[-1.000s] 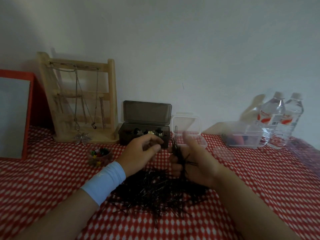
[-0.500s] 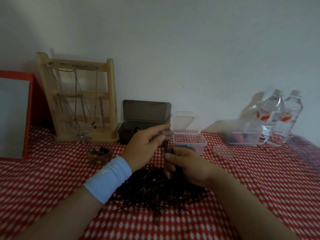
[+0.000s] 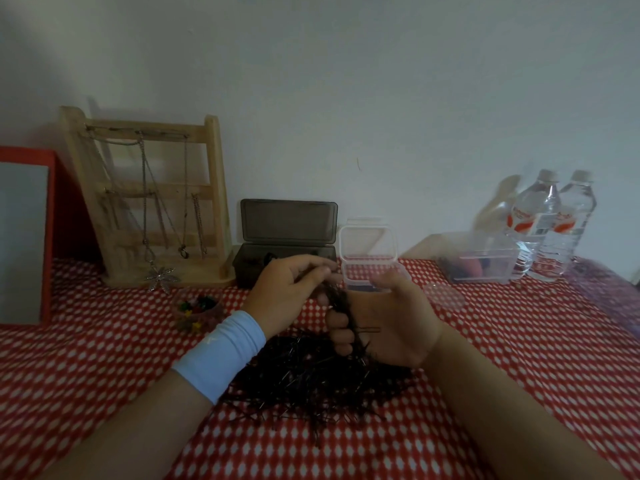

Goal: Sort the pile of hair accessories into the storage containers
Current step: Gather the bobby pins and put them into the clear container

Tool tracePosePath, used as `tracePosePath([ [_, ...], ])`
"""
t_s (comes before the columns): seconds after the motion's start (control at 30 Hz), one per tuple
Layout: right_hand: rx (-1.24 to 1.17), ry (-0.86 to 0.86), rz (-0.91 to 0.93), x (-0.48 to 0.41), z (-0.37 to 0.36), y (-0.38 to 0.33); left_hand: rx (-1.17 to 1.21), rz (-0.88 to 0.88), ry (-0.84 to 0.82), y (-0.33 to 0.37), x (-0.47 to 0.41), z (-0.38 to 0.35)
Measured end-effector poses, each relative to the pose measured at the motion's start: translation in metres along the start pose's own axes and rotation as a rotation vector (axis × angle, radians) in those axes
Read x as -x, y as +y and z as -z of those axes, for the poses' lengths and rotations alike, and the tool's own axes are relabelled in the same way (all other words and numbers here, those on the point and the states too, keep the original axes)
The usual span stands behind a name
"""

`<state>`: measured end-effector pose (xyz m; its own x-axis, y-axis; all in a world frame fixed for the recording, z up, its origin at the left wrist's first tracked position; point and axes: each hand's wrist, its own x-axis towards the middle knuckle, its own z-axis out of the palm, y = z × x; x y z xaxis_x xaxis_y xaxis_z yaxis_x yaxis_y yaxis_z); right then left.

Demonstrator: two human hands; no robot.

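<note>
A dark pile of black bobby pins lies on the red checked tablecloth in front of me. My right hand grips a bunch of pins upright above the pile. My left hand, with a pale blue wristband, pinches the top of that bunch. Just behind the hands stands a small clear box with its lid up. A dark grey box stands open to its left, with small accessories inside.
A wooden jewellery stand with necklaces and a red-framed mirror stand at the back left. A small bowl of coloured clips sits before the stand. At the back right are a clear tub, a loose lid and two water bottles.
My left hand moved right from the grey box to the top of the bunch. My right hand turned and rose a little with the pins, toward the clear box.
</note>
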<state>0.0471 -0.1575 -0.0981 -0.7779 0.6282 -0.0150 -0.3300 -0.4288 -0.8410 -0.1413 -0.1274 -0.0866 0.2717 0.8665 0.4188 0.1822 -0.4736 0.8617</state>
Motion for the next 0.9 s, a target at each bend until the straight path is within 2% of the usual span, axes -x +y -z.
tracePosePath([
  [0.13,0.017,-0.059,0.022,0.003,0.0,-0.002,-0.004,0.031,0.024,-0.002,0.0,0.0],
  [0.27,0.28,0.075,0.05,0.002,-0.003,0.001,0.061,0.054,-0.005,0.003,0.003,0.0],
  [0.37,0.319,0.213,0.077,-0.003,-0.01,0.004,0.081,0.07,-0.103,0.009,0.007,0.0],
  [0.53,0.324,0.332,0.06,-0.011,-0.011,0.008,0.197,0.15,-0.304,0.009,0.009,0.001],
  [0.63,0.419,0.343,0.065,-0.007,-0.015,0.004,0.183,0.162,-0.345,0.006,0.007,-0.001],
  [0.73,0.569,0.309,-0.005,-0.003,-0.018,0.003,0.195,0.164,-0.342,0.012,0.004,-0.004],
  [0.9,0.575,0.22,-0.029,-0.008,-0.015,0.008,0.067,0.153,-0.425,0.022,-0.002,-0.014],
])
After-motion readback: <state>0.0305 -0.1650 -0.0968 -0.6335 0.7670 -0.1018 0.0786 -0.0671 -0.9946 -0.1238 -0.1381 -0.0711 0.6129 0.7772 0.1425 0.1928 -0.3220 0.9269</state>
